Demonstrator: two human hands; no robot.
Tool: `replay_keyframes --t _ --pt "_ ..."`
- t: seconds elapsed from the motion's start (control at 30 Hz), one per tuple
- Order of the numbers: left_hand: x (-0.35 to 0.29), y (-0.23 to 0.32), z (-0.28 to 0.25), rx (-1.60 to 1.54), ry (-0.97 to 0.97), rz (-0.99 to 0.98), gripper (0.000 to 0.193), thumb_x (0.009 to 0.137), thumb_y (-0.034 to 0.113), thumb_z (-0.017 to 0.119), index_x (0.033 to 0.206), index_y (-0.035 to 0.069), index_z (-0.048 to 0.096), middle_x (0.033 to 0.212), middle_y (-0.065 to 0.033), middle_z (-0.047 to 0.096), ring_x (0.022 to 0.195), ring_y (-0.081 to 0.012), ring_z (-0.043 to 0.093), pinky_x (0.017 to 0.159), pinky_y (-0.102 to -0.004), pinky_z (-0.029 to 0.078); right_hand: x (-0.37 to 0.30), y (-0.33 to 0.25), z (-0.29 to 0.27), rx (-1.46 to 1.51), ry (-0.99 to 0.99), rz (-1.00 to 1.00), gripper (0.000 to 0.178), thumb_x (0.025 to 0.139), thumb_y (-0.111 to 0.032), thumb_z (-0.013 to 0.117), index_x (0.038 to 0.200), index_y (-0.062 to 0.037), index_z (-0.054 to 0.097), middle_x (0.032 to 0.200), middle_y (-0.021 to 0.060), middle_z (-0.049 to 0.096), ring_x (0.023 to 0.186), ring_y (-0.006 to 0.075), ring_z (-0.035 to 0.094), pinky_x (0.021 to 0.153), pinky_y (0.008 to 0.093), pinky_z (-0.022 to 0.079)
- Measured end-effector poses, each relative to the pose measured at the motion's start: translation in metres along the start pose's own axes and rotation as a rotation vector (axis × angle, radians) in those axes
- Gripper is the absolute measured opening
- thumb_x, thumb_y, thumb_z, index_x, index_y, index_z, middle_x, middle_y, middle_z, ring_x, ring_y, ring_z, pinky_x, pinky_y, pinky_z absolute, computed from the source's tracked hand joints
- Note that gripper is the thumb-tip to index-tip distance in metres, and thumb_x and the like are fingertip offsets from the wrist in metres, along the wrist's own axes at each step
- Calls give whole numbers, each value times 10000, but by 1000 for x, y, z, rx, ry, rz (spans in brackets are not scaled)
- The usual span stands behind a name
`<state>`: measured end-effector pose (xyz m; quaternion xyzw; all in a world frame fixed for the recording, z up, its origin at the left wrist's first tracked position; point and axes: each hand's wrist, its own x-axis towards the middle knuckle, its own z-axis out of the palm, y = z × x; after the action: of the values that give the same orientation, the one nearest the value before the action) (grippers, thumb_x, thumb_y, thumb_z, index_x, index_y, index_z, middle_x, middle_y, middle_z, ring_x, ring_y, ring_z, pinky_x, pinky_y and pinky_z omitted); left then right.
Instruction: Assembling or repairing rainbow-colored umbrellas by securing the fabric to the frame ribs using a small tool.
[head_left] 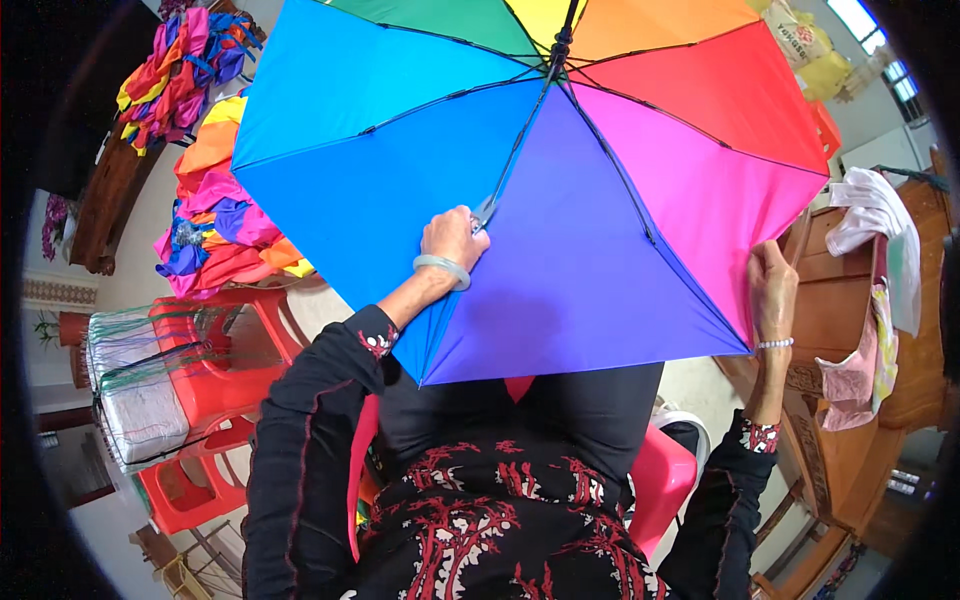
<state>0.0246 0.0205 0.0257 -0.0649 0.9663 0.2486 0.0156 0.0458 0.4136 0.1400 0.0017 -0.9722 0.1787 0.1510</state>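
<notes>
An opened rainbow umbrella [590, 270] lies spread across my lap, its underside with black ribs and shaft turned up to me. My left hand [452, 240] is closed around small metal pliers [484, 211], whose jaws are at a rib between the blue and purple panels. A bracelet sits on that wrist. At the right edge of the canopy my right hand [773, 285] is closed with its fingertips on the rim of the pink panel. Its fingers partly hide what they pinch there. The black shaft [561, 45] rises from the hub at the top.
Piles of colourful folded fabric [225, 200] lie at the left. Below them, a red plastic stool [215, 355] carries a white bundle with wire ribs [135, 370]. Wooden furniture [850, 330] with draped cloths [885, 225] stands at the right, near my right arm.
</notes>
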Motion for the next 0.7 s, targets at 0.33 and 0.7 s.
replay_keyframes --t 0.33,0.7 --pt "3 2 16 -104 -35 45 176 690 176 622 751 19 569 686 -160 609 579 -271 596 547 -374 465 109 -78 -46 420 166 -226 226 854 -221 518 970 -62 627 670 77 566 588 92 537 537 236 430" --pt "-2 7 0 -770 -268 -422 160 831 142 547 746 7 568 601 -60 569 433 -93 500 371 -214 373 30 -175 201 166 -229 -286 110 765 -137 509 765 -43 566 775 181 595 753 344 584 658 449 457"
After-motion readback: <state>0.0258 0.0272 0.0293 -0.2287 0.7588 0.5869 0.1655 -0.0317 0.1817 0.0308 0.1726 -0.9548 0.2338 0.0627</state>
